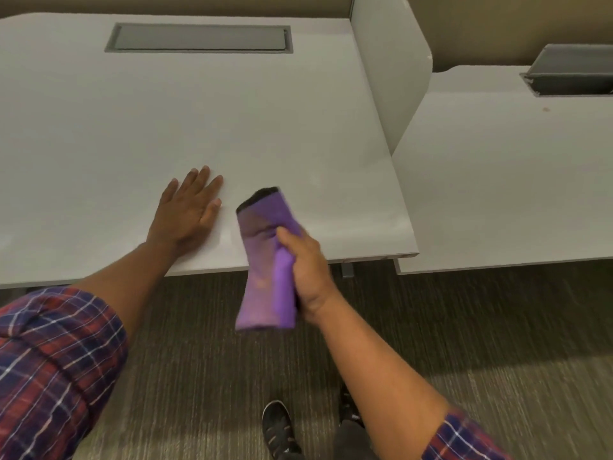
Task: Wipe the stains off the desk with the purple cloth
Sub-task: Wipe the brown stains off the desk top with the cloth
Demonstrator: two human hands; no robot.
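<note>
A pale grey desk fills the upper left of the head view. My left hand lies flat on it near the front edge, fingers spread, holding nothing. My right hand grips a folded purple cloth with a dark edge at its top. The cloth is held over the desk's front edge, its upper end above the desk surface and its lower end hanging over the floor. Faint smears show on the desk surface right of the cloth; no distinct stain stands out there.
A closed grey cable hatch is set into the back of the desk. A white divider panel separates it from a second desk at right, which has an open hatch and a small reddish spot. Carpet and my shoe lie below.
</note>
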